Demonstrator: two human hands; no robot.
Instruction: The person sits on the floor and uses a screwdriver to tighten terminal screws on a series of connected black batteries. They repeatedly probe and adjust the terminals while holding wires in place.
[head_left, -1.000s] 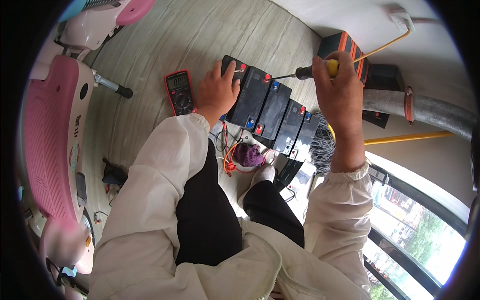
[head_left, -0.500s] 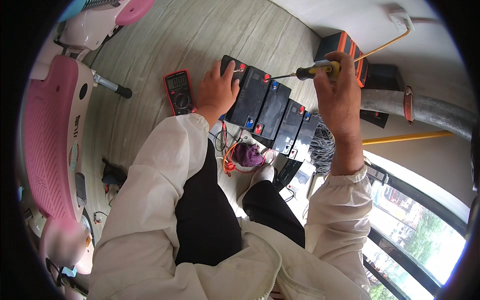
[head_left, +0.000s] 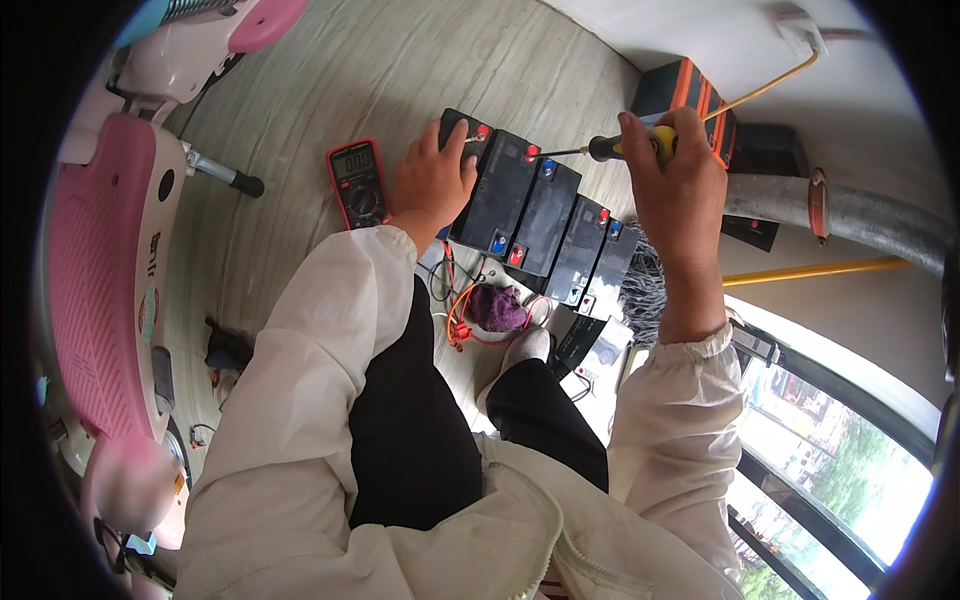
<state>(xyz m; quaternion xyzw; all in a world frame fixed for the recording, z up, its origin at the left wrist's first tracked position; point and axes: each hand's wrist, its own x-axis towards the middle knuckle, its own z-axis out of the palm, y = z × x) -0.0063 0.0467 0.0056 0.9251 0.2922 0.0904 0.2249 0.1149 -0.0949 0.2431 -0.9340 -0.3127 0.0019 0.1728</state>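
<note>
My right hand point(head_left: 680, 180) is closed round the yellow and black handle of a screwdriver point(head_left: 606, 148). Its shaft points left, and the tip is at the red terminal point(head_left: 532, 153) of a black battery point(head_left: 503, 195); whether it sits in the screw is too small to tell. Fingers apart, my left hand point(head_left: 432, 185) lies over the left side of the leftmost battery point(head_left: 462, 128) in the row. More black batteries with red and blue terminals, such as this one point(head_left: 548, 220), stand side by side to the right.
Left of my left hand lies a red multimeter point(head_left: 357, 185). Near my foot are a purple cloth point(head_left: 497, 307) and tangled wires point(head_left: 460, 325). A pink scooter point(head_left: 105, 270) stands at left. Orange-black boxes point(head_left: 670, 90), a grey pipe point(head_left: 770, 205) and a grey stringy bundle point(head_left: 643, 290) are at right.
My right hand has turned on the screwdriver handle, its thumb now higher and the hand slightly further right. The tip stays at the red terminal; my left hand has hardly moved.
</note>
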